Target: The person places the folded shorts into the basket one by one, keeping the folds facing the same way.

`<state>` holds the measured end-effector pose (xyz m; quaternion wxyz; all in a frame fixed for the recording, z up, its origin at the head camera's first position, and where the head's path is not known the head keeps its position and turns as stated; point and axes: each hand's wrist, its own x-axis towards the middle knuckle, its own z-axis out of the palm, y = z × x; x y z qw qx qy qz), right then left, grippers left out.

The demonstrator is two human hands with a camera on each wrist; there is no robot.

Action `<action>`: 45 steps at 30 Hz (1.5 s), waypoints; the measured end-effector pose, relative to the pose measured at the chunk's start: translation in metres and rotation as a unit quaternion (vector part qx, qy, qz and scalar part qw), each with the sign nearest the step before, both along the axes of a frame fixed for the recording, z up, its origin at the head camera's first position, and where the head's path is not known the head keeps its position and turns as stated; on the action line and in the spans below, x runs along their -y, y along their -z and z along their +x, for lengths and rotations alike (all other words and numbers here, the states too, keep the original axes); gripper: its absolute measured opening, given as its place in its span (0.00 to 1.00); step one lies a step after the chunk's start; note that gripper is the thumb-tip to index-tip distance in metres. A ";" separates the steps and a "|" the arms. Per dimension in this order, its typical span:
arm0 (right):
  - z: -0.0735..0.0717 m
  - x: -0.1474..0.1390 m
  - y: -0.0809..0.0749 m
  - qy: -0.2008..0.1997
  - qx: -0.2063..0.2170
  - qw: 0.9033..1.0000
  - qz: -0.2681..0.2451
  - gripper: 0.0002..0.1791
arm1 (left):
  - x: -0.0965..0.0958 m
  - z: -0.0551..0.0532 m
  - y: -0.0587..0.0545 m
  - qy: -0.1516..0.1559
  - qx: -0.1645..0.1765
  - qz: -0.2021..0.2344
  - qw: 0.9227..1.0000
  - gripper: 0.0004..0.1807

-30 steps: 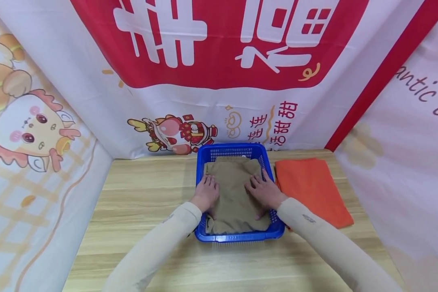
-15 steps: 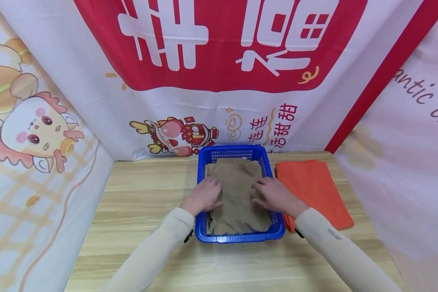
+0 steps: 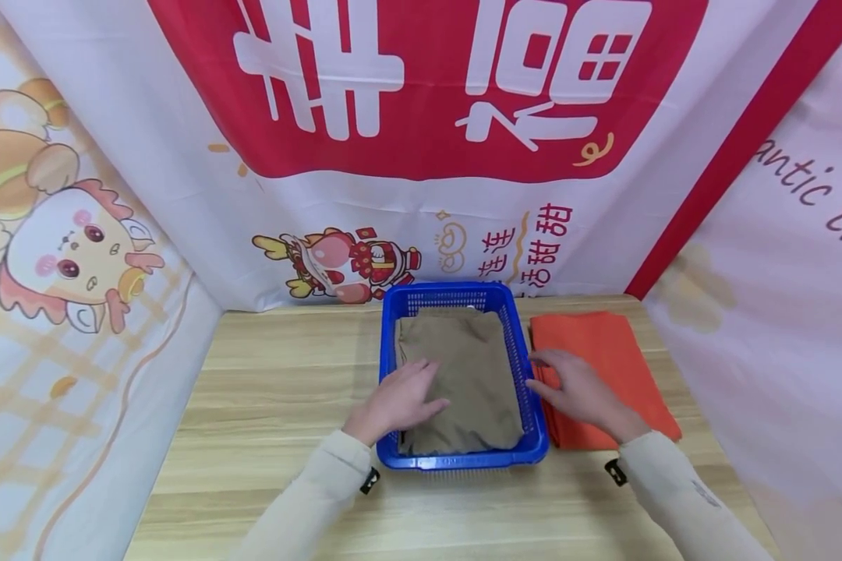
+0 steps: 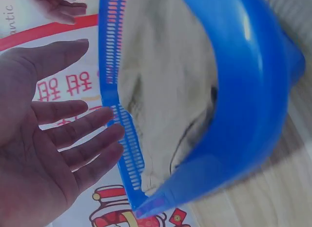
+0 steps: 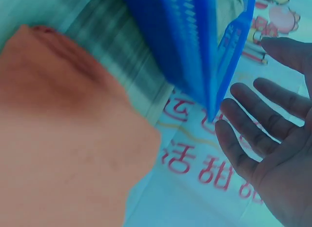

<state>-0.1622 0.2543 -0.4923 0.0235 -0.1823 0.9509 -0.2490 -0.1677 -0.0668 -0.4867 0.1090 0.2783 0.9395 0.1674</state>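
Observation:
A blue plastic basket with mesh walls stands on the table, with a folded khaki cloth lying flat inside it. My left hand hovers over the basket's left side, fingers spread and relaxed; the left wrist view shows its palm holding nothing. My right hand is above the orange folded cloth, just right of the basket, its fingertips beside the basket's right rim. In the right wrist view its palm is bare, with the fingers loosely extended. The orange cloth's near left part is partly hidden by the right hand.
The wooden tabletop extends left and in front of the basket. A printed curtain rises behind the basket, and further printed curtains hang on the left and right.
Both hands have come up off the khaki cloth. The right hand has moved right, out of the basket and over the orange cloth; the left has shifted slightly toward the person.

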 end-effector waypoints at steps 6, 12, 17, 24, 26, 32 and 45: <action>-0.001 -0.033 0.016 0.068 0.007 0.997 -0.025 0.29 | -0.010 0.013 -0.002 -0.001 0.010 0.036 0.999 0.38; -0.008 -0.072 0.036 0.139 0.023 0.990 -0.014 0.30 | -0.023 0.024 0.004 0.000 0.020 0.062 0.998 0.35; -0.017 -0.107 0.054 0.194 0.039 0.980 0.001 0.34 | -0.035 0.029 0.009 0.008 0.014 0.068 0.998 0.35; -0.022 -0.144 0.066 0.251 0.078 0.964 0.035 0.46 | -0.049 0.035 0.013 0.013 0.015 0.075 0.997 0.34; -0.022 -0.151 0.068 0.255 0.106 0.960 0.039 0.48 | -0.053 0.037 0.012 0.015 0.019 0.077 0.997 0.34; -0.023 -0.161 0.074 0.258 0.181 0.949 0.030 0.34 | -0.063 0.040 0.012 0.018 0.035 0.090 0.995 0.35; -0.019 -0.172 0.096 0.306 0.256 0.916 0.031 0.66 | -0.076 0.040 0.011 0.008 0.063 0.121 0.991 0.35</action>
